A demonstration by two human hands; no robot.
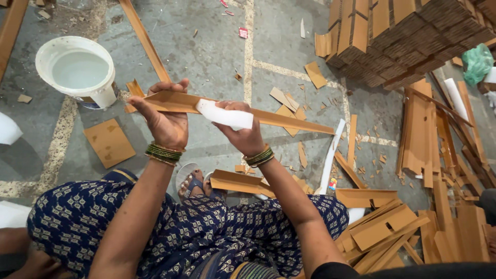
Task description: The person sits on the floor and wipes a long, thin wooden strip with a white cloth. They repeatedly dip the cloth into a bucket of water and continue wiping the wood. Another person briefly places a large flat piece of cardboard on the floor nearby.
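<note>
While the left hand (166, 120) grips one end of a long cardboard strip (289, 121) at frame centre, the right hand (243, 135) is closed round a white pad (225, 117) pressed on the strip. Judgement: wiping or pasting is under way; next, an even stroke rightward. White bucket (77, 70) stands upper left.

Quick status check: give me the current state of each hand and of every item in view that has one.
left hand: gripping the strip's left end
right hand: holding white piece against the strip
cardboard strip: held level above the floor
white piece: pressed on the strip's middle
white bucket: upright, open, holding whitish liquid
cardboard stack: piled on the floor
</note>
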